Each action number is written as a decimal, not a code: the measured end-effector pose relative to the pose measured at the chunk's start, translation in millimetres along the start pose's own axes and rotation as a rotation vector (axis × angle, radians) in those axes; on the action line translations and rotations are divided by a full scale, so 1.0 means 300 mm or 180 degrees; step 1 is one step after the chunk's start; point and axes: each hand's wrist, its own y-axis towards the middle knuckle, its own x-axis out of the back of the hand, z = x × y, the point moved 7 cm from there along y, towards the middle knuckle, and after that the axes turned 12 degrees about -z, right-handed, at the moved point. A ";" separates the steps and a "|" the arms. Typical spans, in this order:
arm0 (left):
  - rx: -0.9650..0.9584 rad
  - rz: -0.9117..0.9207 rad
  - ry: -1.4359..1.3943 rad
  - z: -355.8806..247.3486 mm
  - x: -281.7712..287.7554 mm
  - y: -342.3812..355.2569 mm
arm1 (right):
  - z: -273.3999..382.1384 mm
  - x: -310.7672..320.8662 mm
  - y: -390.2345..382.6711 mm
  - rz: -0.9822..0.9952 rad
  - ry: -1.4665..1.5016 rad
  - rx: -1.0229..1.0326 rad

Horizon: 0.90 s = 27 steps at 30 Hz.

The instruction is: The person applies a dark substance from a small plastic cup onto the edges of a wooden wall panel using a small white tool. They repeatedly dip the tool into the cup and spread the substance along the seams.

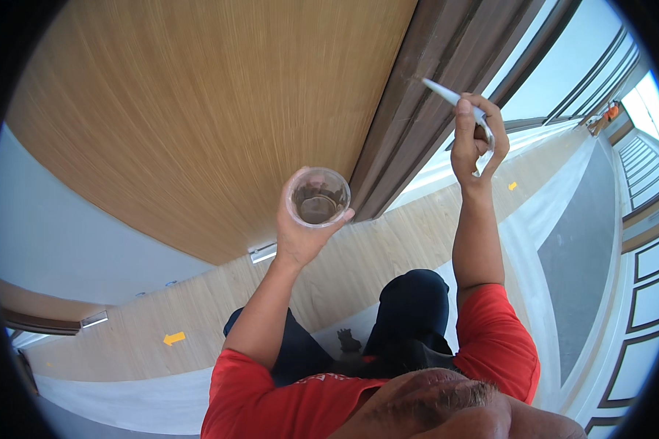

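Step in hand: fine work on the dark brown frame [379, 175] seems to be going on, probably dabbing or brushing something onto its face.
Right hand: this hand [463, 157] is pinching a white tapered tool [441, 91] between thumb and fingers, well up beside the frame.
Tool: its narrow end is pointing up and to the left and showing a small brownish tip over the frame; whether that tip is actually touching the wood, I cannot tell.
Left hand: this hand [296, 235] is wrapping round a clear plastic cup [318, 197], its thumb lying along the right side.
Cup: it is sitting in that grip in front of the wood-grain panel [220, 110], near the frame's lower end, its mouth facing the viewer; something brown is showing inside, though liquid or residue is hard to tell.
Floor: pale planks [329, 278] are running below the panel, with a yellow arrow [173, 339] lying to the left.
Next move: judging by this pose, it is calling for a light, steady stroke along the frame, keeping clear of the adjoining panel, with the cup staying level and near enough for another dip.
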 end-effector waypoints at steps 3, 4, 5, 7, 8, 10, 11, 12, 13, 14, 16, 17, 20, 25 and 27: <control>0.0041 -0.0044 -0.0108 0.007 0.002 0.003 | 0.039 -0.017 -0.005 0.0346 -0.0117 0.0353; 0.0044 -0.0047 -0.0119 0.009 0.001 0.002 | 0.038 -0.009 -0.001 0.0282 -0.0138 0.0333; 0.0047 -0.0050 -0.0129 0.010 -0.001 0.001 | 0.036 -0.003 0.004 0.0219 -0.0158 0.0313; 0.0081 -0.0057 -0.0111 -0.001 -0.001 0.005 | 0.034 0.004 0.011 0.0168 -0.0215 0.0148; 0.0097 -0.0057 -0.0100 -0.003 -0.001 0.006 | 0.037 0.004 0.005 0.0270 -0.0246 0.0206; 0.0079 -0.0067 -0.0162 -0.001 0.000 0.003 | 0.030 -0.003 -0.018 0.0466 -0.0291 0.0318; 0.0065 -0.0077 -0.0186 0.000 0.002 0.004 | 0.030 -0.012 -0.027 0.0575 -0.0316 0.0421; 0.0088 -0.0098 -0.0195 0.001 0.004 0.006 | 0.026 -0.011 -0.023 0.0489 -0.0289 0.0444; 0.0116 -0.0106 -0.0199 0.003 0.005 0.005 | 0.024 -0.009 -0.020 0.0399 -0.0270 0.0455; 0.0144 -0.0115 -0.0202 0.006 0.005 0.004 | 0.026 -0.006 -0.016 0.0310 -0.0250 0.0466; 0.0100 -0.0112 -0.0159 0.005 0.006 0.008 | 0.025 0.002 -0.005 0.0298 -0.0339 0.0281; 0.0073 -0.0108 -0.0134 0.004 0.007 0.009 | 0.027 0.000 -0.004 0.0297 -0.0332 0.0260; 0.0053 -0.0135 -0.0179 0.003 0.009 0.009 | 0.035 -0.007 -0.016 0.0455 -0.0293 0.0391; 0.0085 -0.0085 -0.0120 0.008 0.009 0.010 | 0.062 -0.015 0.017 0.0476 -0.0300 0.0565; 0.0071 -0.0063 -0.0096 0.009 0.008 0.009 | 0.076 -0.013 0.053 0.0432 -0.0402 0.0698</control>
